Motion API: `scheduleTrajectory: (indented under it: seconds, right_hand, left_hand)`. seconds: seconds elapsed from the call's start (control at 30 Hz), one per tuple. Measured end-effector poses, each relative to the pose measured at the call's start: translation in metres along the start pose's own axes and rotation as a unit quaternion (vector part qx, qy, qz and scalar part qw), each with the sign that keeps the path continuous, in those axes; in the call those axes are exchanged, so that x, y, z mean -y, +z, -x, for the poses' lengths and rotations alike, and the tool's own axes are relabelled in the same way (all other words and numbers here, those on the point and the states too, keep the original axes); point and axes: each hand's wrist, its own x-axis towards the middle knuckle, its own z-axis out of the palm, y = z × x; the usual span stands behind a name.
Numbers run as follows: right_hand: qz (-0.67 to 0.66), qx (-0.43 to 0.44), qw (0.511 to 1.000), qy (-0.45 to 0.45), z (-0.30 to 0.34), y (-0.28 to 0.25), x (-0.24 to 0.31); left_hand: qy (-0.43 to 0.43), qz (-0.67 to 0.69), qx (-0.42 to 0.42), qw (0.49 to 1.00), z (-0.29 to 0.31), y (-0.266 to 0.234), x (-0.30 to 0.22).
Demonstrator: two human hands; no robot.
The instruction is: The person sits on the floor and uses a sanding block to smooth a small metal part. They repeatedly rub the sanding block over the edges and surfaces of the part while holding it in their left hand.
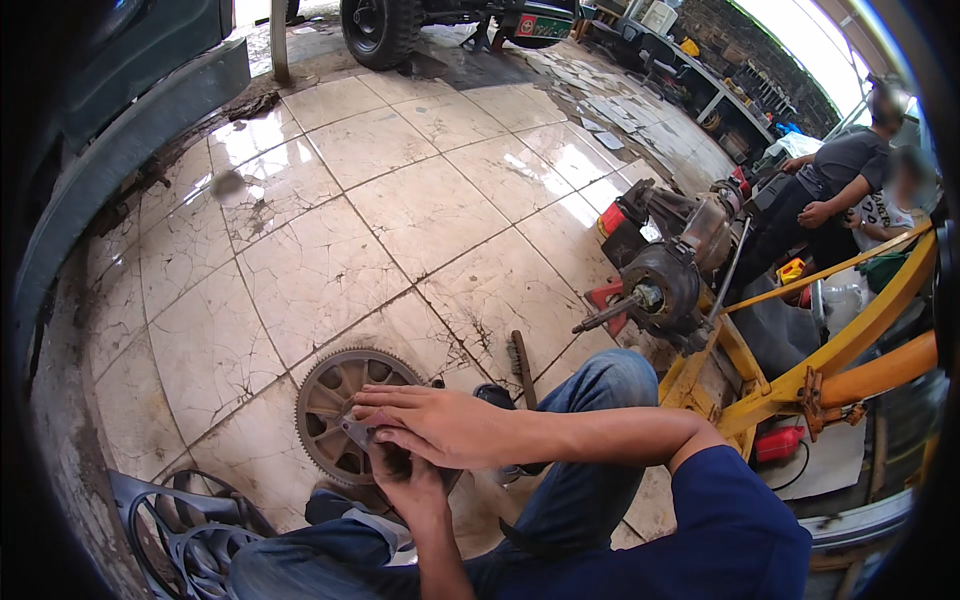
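Low in front of me, my left hand (408,485) is closed around a small grey metal part (354,432) with a pointed, flange-like end. Its full shape is hidden by my hands. My right hand (440,425) lies across the top of the part, fingers straight and close together, thumb bent underneath. A bit of reddish, sheet-like material (376,418) shows beneath those fingers; what it is I cannot make out. Just under and beyond both hands, a round toothed flywheel (318,400) rests flat on the tiled floor.
Right of the flywheel lies a dark brush (521,365). Grey gaskets (190,535) lie at lower left. A greasy gearbox-like assembly (668,285) with a protruding shaft stands right, beside a yellow frame (850,345). Two people (845,165) are behind it. A vehicle wheel (378,30) stands far off.
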Motion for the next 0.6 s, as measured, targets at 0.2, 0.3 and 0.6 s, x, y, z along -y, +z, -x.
scheduleTrajectory:
  seconds: [0.2,0.3,0.6]
  right_hand:
    - [-0.016,0.007,1.000,0.000,0.001,-0.002,0.001]
    - [-0.023,0.000,1.000,0.022,0.000,-0.002,0.000]
    - [-0.006,-0.017,1.000,0.014,0.000,0.000,0.000]
  left_hand:
    - [-0.006,0.013,-0.006,1.000,-0.007,-0.008,0.004]
    - [0.035,-0.035,0.006,0.999,0.002,-0.001,0.005]
    - [0.018,-0.038,0.004,0.999,0.001,-0.003,0.004]
